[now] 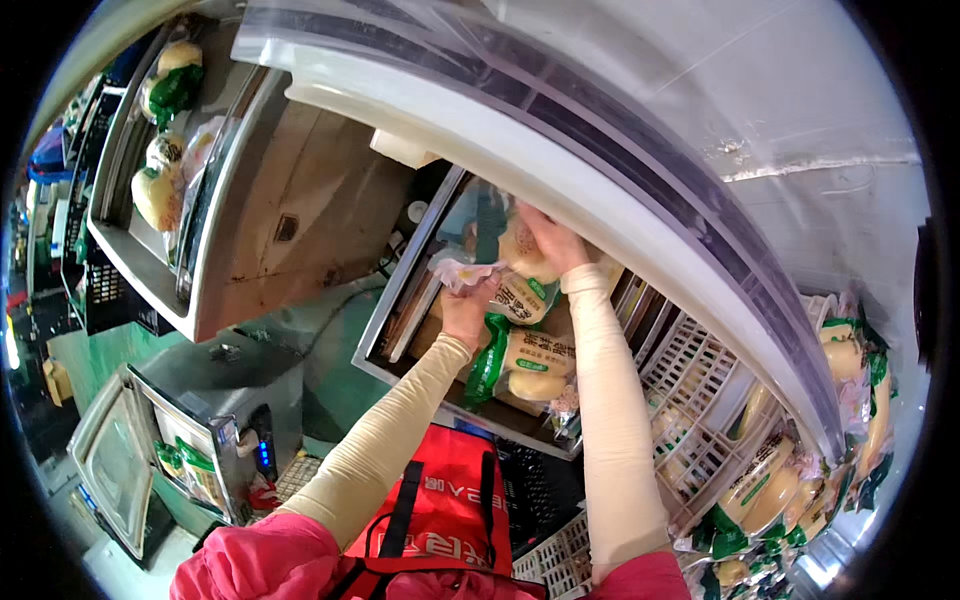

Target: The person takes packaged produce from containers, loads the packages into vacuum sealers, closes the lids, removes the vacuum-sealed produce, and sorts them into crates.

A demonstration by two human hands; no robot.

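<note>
A metal-rimmed tray (376,338) lies before me, under a machine's raised lid. In it are clear bags of pale, bulbous vegetables that look like lotus root, with green and dark print. My right hand (552,243) is closed over the far bagged lotus root (520,252), fingertips partly hidden behind it. My left hand (468,312) is closed on a pinkish, crumpled plastic bag end (462,273), left of that package. A second bagged lotus root (540,352) lies nearer to me, its green bag end (488,360) toward the left.
The clear-edged lid (600,170) arches over the tray. Another open machine (215,240) with bagged lotus root stands at the upper left. White plastic crates (690,400) and a pile of bagged lotus root (770,495) are on the right. My red apron (450,490) hangs below.
</note>
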